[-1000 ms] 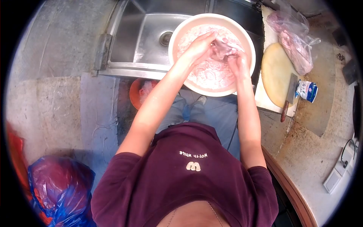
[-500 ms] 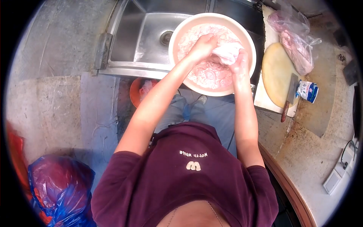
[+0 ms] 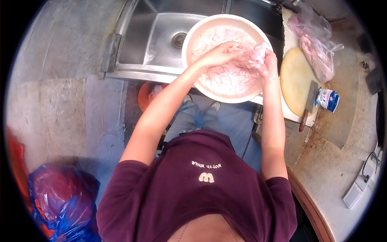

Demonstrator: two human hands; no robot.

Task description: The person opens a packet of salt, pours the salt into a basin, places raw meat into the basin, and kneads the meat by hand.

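Note:
A wide cream basin [image 3: 188, 44] holds cloudy liquid and many pale pink, wet pieces that look like raw meat. Over its right side, my right hand [image 3: 269, 66] is closed round one pale, glossy piece of raw meat [image 3: 258, 54]. To the left of that piece is my left hand [image 3: 221, 55], palm down above the basin with fingers stretched out and apart. Its fingertips come close to the meat piece; whether they touch it I cannot tell.
The basin sits over a steel sink [image 3: 165, 36]. On the right are a round cutting board [image 3: 296, 76], a cleaver [image 3: 310, 101], a blue-white packet [image 3: 327, 99] and bagged meat [image 3: 316, 56]. A red bucket [image 3: 145, 97] stands below; a blue plastic bag [image 3: 64, 201] is lower left.
My right hand has moved right, to the basin's edge, with the meat piece bunched smaller in it. My left hand has come lower, its fingers now reaching toward the right.

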